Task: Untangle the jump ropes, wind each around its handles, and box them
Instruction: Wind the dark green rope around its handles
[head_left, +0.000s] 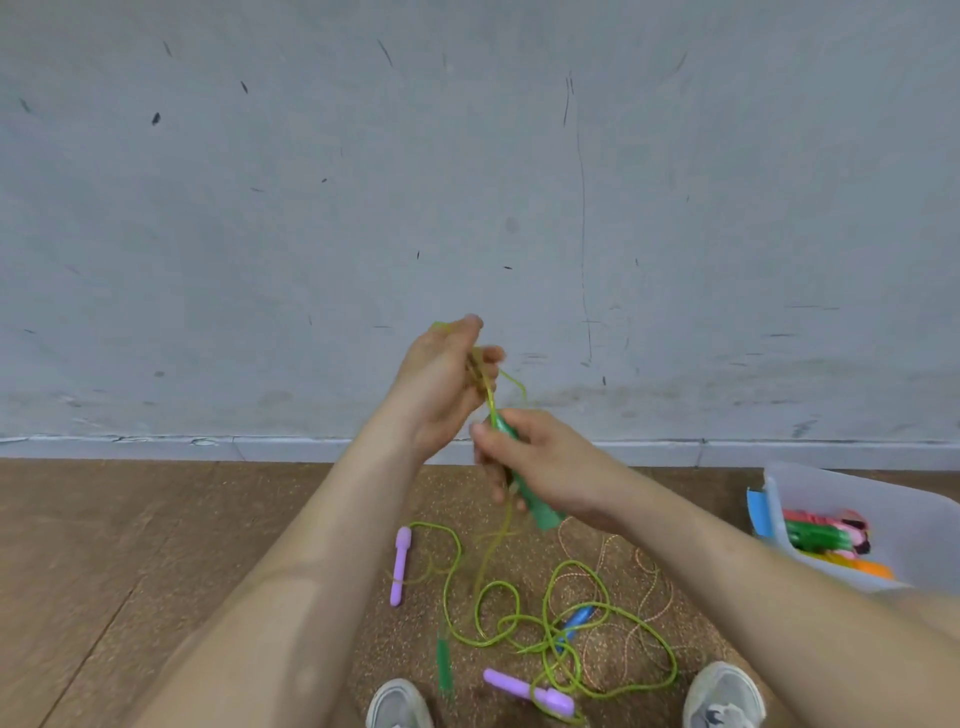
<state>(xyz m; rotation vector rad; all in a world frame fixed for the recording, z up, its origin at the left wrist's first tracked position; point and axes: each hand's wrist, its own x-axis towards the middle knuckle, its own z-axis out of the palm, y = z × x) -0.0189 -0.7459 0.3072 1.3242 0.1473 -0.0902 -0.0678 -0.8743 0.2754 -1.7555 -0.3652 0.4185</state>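
My right hand (540, 462) grips a green jump-rope handle (535, 504) held upright in the air. My left hand (441, 384), just above it, pinches the yellow-green cord that rises from that handle. The rest of the yellow-green rope (519, 618) hangs down into a tangle of loops on the floor. A second green handle (443, 667) lies near my left shoe. Two purple handles (400, 566) (530, 691) and a blue handle (574, 623) lie in the tangle, along with a thin speckled orange rope (644, 587).
A translucent plastic box (852, 499) stands on the floor at the right, holding wound ropes with green, pink and orange handles. My two grey shoes (400, 706) (724, 696) frame the tangle. A scuffed grey wall rises straight ahead.
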